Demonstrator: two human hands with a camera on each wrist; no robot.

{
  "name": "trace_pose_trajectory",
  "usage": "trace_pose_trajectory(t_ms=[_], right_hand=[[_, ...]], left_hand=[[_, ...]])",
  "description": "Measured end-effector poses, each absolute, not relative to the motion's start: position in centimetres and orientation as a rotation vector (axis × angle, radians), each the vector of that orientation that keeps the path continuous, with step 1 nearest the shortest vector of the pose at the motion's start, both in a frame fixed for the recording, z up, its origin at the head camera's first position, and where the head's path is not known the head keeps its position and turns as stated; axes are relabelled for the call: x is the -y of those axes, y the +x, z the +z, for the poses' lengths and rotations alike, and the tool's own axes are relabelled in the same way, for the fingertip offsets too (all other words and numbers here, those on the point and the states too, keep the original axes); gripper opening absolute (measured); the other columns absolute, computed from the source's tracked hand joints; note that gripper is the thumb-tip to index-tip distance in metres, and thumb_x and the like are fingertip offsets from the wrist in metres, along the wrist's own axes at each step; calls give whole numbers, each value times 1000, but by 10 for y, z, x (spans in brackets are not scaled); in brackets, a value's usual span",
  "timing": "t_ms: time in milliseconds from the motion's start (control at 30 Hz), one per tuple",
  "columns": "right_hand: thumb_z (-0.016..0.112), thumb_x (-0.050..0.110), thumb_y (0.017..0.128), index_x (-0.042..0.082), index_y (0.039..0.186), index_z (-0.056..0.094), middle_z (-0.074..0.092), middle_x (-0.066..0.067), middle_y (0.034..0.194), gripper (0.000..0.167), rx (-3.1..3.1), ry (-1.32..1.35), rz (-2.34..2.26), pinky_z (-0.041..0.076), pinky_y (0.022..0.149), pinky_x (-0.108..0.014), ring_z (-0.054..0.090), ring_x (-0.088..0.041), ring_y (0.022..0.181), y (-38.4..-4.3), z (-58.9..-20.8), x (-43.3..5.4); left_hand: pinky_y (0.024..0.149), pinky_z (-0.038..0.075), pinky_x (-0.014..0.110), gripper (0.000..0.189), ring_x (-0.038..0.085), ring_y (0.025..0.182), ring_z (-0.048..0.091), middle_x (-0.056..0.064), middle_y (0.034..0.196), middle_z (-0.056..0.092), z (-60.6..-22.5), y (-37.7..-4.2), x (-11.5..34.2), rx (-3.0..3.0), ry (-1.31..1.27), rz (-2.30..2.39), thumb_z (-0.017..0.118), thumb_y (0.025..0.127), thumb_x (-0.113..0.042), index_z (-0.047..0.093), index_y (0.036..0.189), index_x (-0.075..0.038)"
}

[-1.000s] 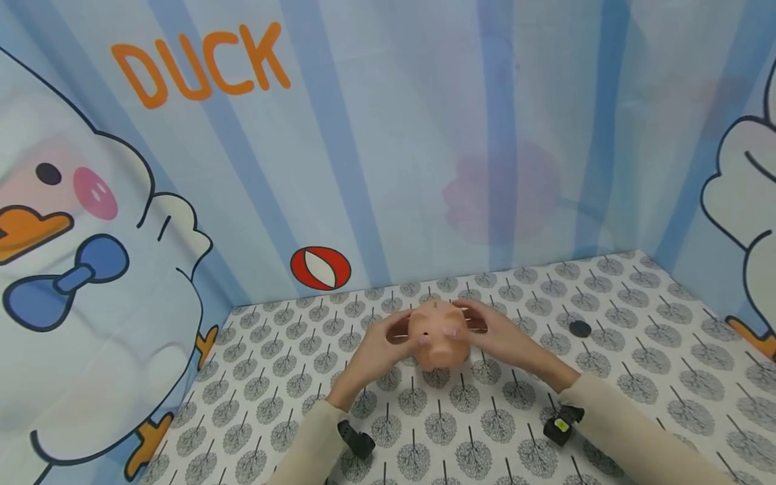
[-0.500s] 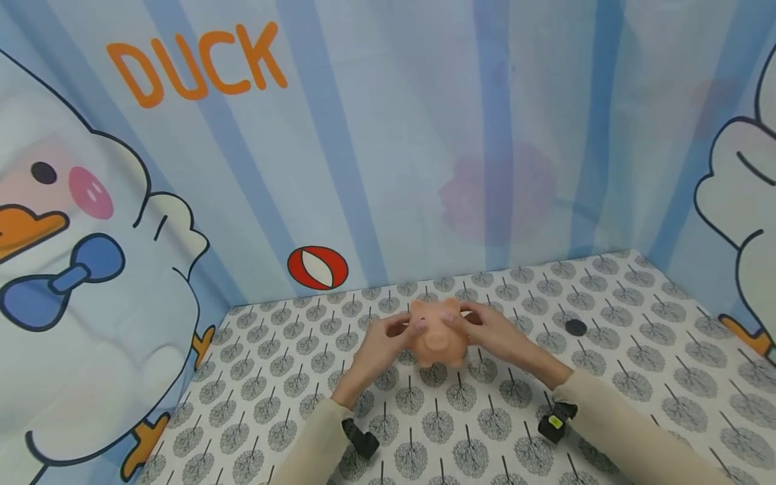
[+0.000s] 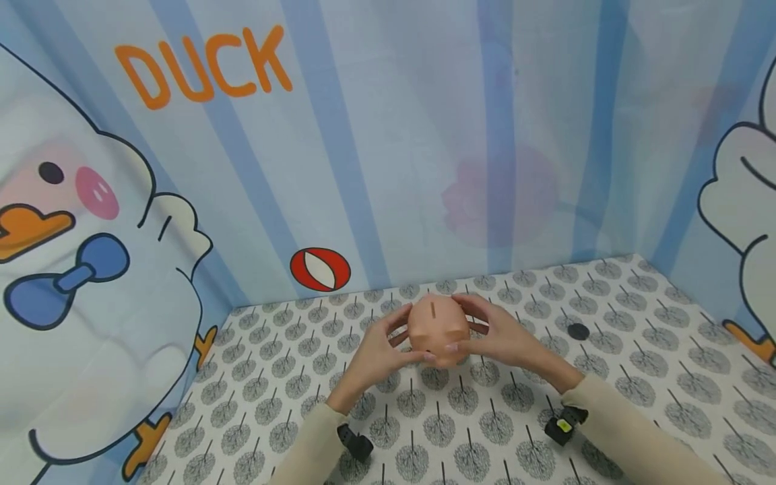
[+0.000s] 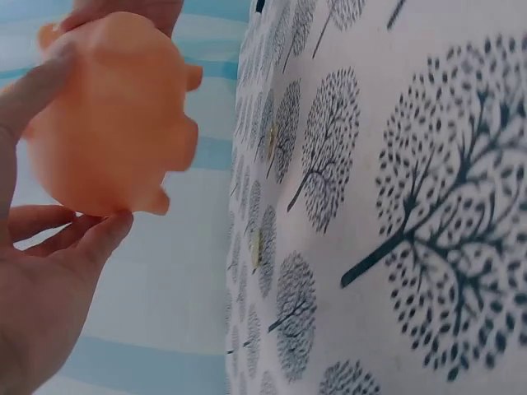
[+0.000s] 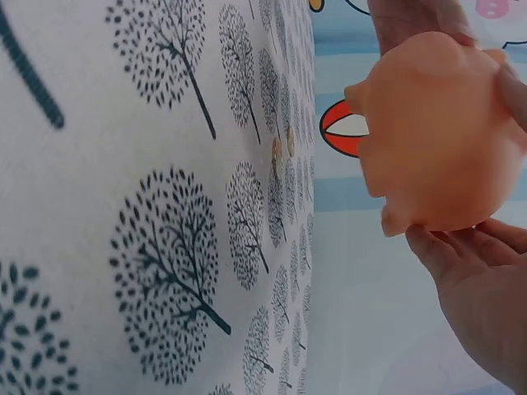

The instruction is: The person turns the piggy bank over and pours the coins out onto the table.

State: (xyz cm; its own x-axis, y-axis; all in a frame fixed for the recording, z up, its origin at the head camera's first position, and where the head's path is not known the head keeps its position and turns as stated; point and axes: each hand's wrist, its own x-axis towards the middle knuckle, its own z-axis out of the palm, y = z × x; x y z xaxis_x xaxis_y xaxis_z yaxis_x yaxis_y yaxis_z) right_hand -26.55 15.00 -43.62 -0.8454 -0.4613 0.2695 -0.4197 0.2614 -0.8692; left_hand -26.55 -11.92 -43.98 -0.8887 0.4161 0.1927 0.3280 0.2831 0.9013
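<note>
Between both hands is a peach-coloured piggy bank (image 3: 438, 329), its top tipped toward the head camera so that the slot shows. My left hand (image 3: 383, 342) grips it on the left side, thumb near the face and fingers behind. From the right, my right hand (image 3: 496, 333) holds it in the same way. The left wrist view shows the piggy bank (image 4: 115, 115) apart from the cloth, with its stubby feet toward the cloth. In the right wrist view the piggy bank (image 5: 440, 136) is likewise raised.
A flat black disc (image 3: 578, 331) lies on the tree-patterned tablecloth (image 3: 273, 417), right of the hands. Small yellowish pieces (image 5: 277, 152) lie on the cloth in the wrist views, too small to identify. A printed duck curtain (image 3: 412, 135) stands behind the table.
The piggy bank has tilted: half a second ago its snout faced the head camera, now its slotted top does. Both hands have kept hold of it, with their fingers shifted.
</note>
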Motion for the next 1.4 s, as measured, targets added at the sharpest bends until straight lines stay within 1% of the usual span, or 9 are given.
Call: trace_pose_trajectory(t_ms=[133,367,567,733,800,900,1100,1233,1400], right_hand=[[94,29,80,14,162,39,41,-15,167,99,-2512,-944,-1636,47,122,-55,43,-43,153,-266,-437,-151],[97,33,74,21,159,42,48,-9,162,102,-2572,-992,-1598,49,120,-54,51,-41,147,-265,-444,-151],[97,23,74,18,162,39,44,-12,165,105,-2587,-975,-1566,52,118,-52,51,-42,147,-264,-446,-151],[96,14,75,13,163,35,40,-15,168,107,-2556,-949,-1565,53,117,-50,48,-43,149,-264,-448,-152],[95,13,76,13,164,35,39,-16,168,107,-2554,-955,-1563,54,116,-49,48,-43,149,-264,-450,-153],[93,12,79,11,164,34,39,-18,168,104,-2564,-1010,-1549,54,116,-48,49,-45,148,-264,-450,-155],[94,15,78,13,163,38,41,-14,167,101,-2571,-1048,-1502,52,119,-43,48,-41,149,-261,-440,-158],[94,18,79,13,163,39,41,-13,167,100,-2548,-1051,-1507,51,120,-44,47,-41,150,-264,-439,-159],[92,15,81,10,163,39,42,-15,167,98,-2528,-1067,-1483,51,120,-48,48,-43,148,-270,-441,-159]], left_hand=[[122,48,30,107,31,153,44,9,166,39,-438,-264,117,-2556,795,1595,97,76,-19,37,164,-11],[121,47,27,107,27,149,47,5,156,44,-444,-265,114,-2650,860,1531,101,68,-16,44,158,-13],[123,46,28,103,26,150,46,6,157,44,-448,-262,113,-2733,928,1448,99,71,-15,42,157,-14],[126,45,43,104,32,151,48,10,163,45,-445,-256,111,-2804,933,1339,97,75,-16,38,161,-12],[127,45,45,104,32,151,48,9,163,45,-444,-255,111,-2819,919,1319,96,76,-16,37,162,-12],[126,46,41,104,32,152,47,10,164,43,-445,-254,110,-2796,912,1353,96,77,-16,36,162,-12],[123,46,27,112,25,155,42,6,165,41,-448,-248,107,-2676,806,1494,98,74,-25,32,163,-13],[121,48,28,116,22,153,44,4,163,44,-448,-249,104,-2704,787,1503,100,70,-29,34,164,-14],[118,52,30,110,23,149,49,4,160,48,-451,-252,105,-2759,782,1446,100,70,-33,40,160,-16]])
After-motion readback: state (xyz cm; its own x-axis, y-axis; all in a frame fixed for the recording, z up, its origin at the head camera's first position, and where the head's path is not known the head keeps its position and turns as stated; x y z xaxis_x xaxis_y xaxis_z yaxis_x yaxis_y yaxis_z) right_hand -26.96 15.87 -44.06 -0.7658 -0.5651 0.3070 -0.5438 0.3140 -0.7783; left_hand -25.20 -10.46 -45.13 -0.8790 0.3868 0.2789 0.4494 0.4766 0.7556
